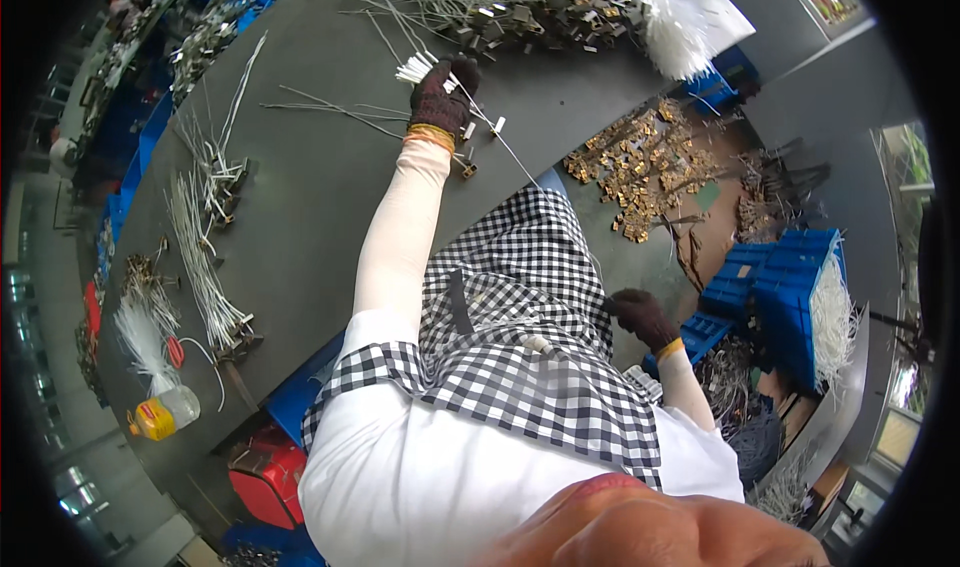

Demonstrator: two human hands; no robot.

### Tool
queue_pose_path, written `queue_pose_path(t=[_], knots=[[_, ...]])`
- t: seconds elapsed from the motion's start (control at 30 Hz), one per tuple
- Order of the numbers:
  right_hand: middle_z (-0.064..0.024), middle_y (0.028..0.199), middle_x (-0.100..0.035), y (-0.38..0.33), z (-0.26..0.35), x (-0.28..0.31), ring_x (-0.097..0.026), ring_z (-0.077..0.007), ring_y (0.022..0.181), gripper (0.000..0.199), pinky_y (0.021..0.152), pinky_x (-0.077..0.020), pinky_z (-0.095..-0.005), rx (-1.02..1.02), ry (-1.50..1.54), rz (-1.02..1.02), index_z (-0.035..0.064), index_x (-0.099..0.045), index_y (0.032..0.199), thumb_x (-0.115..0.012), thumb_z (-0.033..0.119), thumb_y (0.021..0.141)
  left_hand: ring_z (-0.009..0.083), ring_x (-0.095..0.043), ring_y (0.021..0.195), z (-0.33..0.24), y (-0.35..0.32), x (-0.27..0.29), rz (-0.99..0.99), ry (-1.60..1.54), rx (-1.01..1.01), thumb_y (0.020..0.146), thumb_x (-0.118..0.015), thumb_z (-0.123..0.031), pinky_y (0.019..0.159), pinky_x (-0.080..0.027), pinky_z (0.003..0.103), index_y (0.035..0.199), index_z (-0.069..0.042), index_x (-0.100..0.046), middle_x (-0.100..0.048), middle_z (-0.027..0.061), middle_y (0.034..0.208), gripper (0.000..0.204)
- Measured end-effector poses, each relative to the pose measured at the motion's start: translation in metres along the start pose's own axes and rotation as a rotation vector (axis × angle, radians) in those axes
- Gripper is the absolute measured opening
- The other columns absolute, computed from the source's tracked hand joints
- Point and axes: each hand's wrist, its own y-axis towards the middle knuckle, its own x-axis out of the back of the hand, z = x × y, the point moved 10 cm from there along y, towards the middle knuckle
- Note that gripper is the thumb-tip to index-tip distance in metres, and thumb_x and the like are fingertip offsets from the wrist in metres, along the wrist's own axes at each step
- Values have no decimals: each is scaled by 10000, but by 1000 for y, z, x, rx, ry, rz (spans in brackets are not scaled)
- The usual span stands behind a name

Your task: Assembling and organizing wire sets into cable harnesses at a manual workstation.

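Now | left grip (443,92) closed on white ties (415,68) | right grip (640,315) unclear

The left hand (441,95), in a dark knit glove, is reaching far forward on a straightened arm, fingers curling closed. The right hand (640,315), also gloved, is hanging low at the side, seemingly loosely closed.

Plastic bottle (166,413), blue crates (785,287)
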Motion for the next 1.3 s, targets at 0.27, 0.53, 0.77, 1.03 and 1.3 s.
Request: queue_pose_path(t=[0.27,0.53,0.77,1.03,1.3], knots=[[-6,677,-585,-16,-18,2,-473,-89,569,245,523,-365,-251,-67,-31,40,22,-731,976,-686,228,852,330,-697,915,-28,4,-8,50,-68,16,941,-607,-111,863,-581,507,988,-19,-647,-706,160,969,110],[18,656,-559,-14,-8,0,-464,-73,566,249,510,-330,-232,-39,42,27,36,-732,999,-718,212,823,324,-690,947,-26,-8,-14,122,-52,42,949,-603,-90,878,-585,486,1002,-6,-648,-699,168,999,109],[3,692,-589,-11,-5,-3,-473,-82,564,219,509,-345,-240,-60,94,82,14,-723,975,-715,159,812,305,-688,977,-47,-14,-13,111,-61,-103,957,-606,-123,897,-576,470,1039,-47,-659,-706,130,1017,124],[-7,718,-613,-4,-8,-3,-477,-87,561,199,510,-354,-238,-42,123,106,9,-721,965,-700,148,824,297,-687,986,-56,-20,-17,83,-38,-136,963,-594,-121,904,-571,462,1054,-45,-657,-702,133,1029,134],[-60,903,-700,33,42,-38,-570,-95,648,324,562,-435,-218,86,312,182,-15,-643,1187,-633,133,899,323,-662,1035,-9,-74,-28,111,-1,176,972,-585,-129,965,-545,492,1071,-13,-634,-682,155,1038,160]])
